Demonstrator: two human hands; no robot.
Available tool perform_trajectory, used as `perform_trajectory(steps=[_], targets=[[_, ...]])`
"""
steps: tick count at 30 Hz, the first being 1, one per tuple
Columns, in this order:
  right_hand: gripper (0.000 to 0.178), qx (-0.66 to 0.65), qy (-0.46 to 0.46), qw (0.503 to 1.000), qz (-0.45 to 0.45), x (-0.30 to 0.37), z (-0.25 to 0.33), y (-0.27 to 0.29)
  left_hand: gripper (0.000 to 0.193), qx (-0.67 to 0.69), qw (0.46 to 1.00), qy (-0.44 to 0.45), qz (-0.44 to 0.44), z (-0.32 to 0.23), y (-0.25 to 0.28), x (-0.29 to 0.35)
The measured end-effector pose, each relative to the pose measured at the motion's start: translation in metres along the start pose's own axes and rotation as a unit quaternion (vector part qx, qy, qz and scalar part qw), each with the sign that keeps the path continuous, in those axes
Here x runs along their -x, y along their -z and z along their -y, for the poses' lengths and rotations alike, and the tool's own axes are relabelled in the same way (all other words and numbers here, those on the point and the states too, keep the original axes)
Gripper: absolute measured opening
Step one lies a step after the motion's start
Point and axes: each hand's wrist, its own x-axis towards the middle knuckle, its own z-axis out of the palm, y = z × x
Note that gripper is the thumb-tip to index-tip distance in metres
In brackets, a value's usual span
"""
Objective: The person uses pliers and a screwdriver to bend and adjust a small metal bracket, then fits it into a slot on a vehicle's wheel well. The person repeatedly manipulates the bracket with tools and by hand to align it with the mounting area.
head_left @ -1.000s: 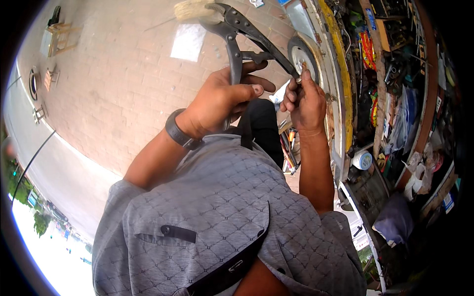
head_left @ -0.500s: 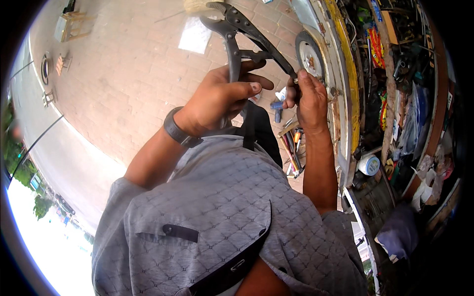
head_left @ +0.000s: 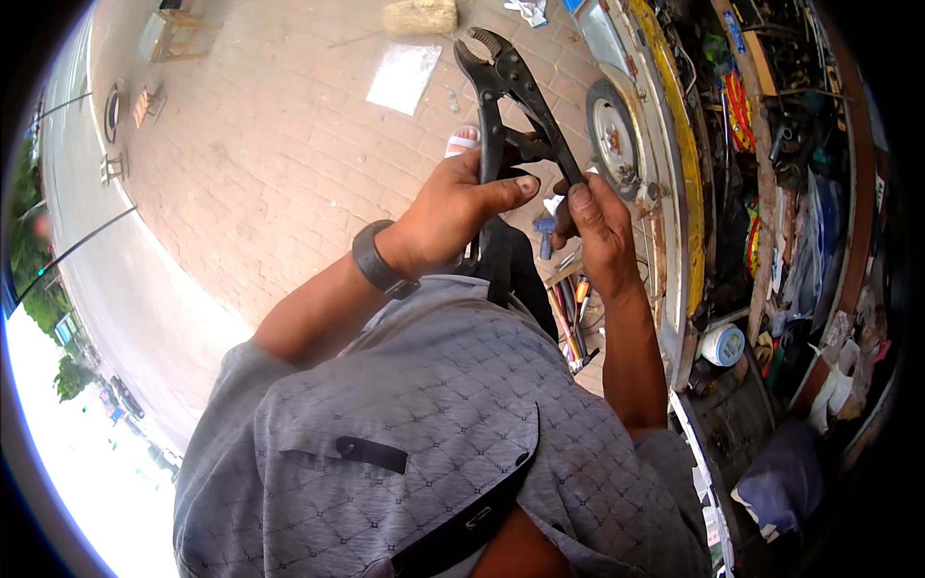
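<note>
Dark metal locking pliers (head_left: 533, 104) are held up in front of me between both hands, with their toothed jaws pointing away and a gap between them. My left hand (head_left: 451, 210) is closed round the left handle, its thumb lying across it; a dark band circles that wrist. My right hand (head_left: 605, 236) pinches the lower end of the right handle between thumb and fingers. Whatever sits at that end is covered by the fingertips.
On the right stands a metal-framed cart with a wheel (head_left: 612, 135), crammed with tools and bags. A white tub (head_left: 723, 345) sits in it. Long-handled tools (head_left: 575, 313) stand by my right forearm. A white sheet (head_left: 403, 77) lies on the brick paving, beyond it a straw-coloured block (head_left: 421, 15).
The pliers have swung more upright and moved slightly right and nearer. Their jaws look closer together. My right fingers have slid further over the handle's end. The view has shifted a little.
</note>
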Motion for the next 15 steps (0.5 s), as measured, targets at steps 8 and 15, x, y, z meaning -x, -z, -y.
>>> perform_trajectory(steps=[8,15], targets=[[0.050,-0.024,0.045,0.999,0.011,0.029,-0.008,-0.032,0.043,0.082,0.995,-0.062,-0.016,0.008,-0.018,-0.001],[0.058,0.024,0.055,0.998,0.027,0.027,-0.007,-0.030,0.039,0.134,0.990,-0.043,-0.014,0.015,-0.017,0.001]])
